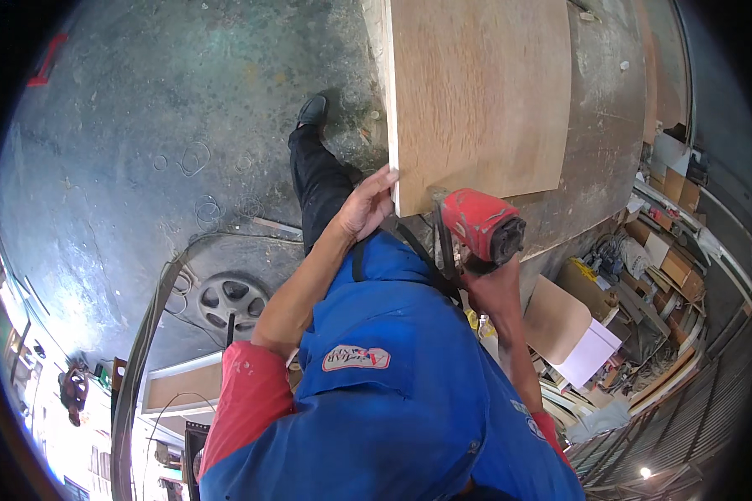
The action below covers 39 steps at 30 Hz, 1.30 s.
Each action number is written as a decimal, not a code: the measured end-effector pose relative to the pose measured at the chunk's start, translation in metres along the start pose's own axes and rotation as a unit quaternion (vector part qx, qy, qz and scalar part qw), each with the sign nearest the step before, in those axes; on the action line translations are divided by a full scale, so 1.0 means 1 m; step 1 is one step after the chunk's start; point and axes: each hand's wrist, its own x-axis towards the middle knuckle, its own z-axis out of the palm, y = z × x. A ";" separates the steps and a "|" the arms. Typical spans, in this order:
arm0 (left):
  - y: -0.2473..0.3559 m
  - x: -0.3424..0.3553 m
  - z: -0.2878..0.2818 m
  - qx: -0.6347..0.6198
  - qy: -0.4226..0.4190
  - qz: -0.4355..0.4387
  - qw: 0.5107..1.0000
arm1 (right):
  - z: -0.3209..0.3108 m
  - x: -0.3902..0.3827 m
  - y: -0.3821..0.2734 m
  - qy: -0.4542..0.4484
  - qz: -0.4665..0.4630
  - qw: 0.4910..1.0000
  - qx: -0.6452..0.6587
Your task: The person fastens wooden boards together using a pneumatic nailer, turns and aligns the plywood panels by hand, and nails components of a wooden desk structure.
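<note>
A light plywood panel with a pale edge strip lies on the worn workbench in front of me. My left hand is closed round the panel's near left corner, fingertips on the pale edge. In my right hand is a red pneumatic nail gun with a black cap, held by its handle. Its nose end points to the panel's near edge; whether it touches the wood I cannot tell. The fingers round the handle are partly hidden under the tool.
Scrap boards, cardboard and offcuts are heaped at the right, below the bench. On the floor at the left lie loops of wire and a spoked grey wheel. A long strip rises at the lower left, beside a framed panel.
</note>
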 end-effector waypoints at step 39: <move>0.020 0.023 0.029 0.480 0.198 0.260 0.814 | -0.008 0.001 0.047 0.077 -0.003 0.992 0.096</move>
